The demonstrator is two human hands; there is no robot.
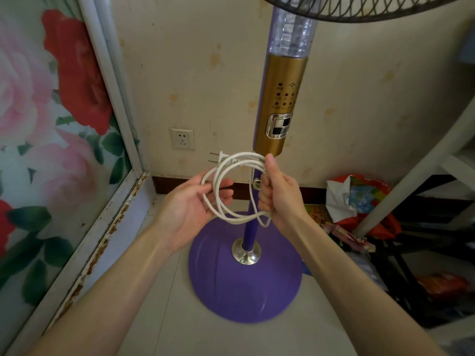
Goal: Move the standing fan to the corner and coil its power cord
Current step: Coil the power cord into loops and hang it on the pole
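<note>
at the far left a sliding door panel [38, 119] printed with red and pink roses runs back to the corner, its pale frame [110, 80] and rust-spotted bottom track [108, 227] meeting a cream, stained wall [192, 73]. low on that wall sits a white wall socket [182, 139], with nothing plugged into it, above a dark skirting board [180, 185]. the floor [164, 317] is pale tile. the left hand [190, 209] comes up from the lower left with its palm turned up and its fingers loosely curled through the left side of the coiled white power cord [231, 186], so several loops lie across the fingers. the plug [221, 158] sticks out of the top of the coil, its two prongs aimed left toward the socket but well apart from it. the standing fan [280, 111] stands in the corner just behind the hands, with its round purple base [244, 286] on the tile, a purple pole, a gold control column and the grille edge at the top. the right hand [280, 194] is closed in a fist on the right side of the coil, thumb up, gripping the gathered loops right in front of the pole. further right a heap of crumpled colourful plastic bags [359, 199] lies on the floor by the wall, what is in them cannot be told, beside a pale slanted frame [421, 160].
</note>
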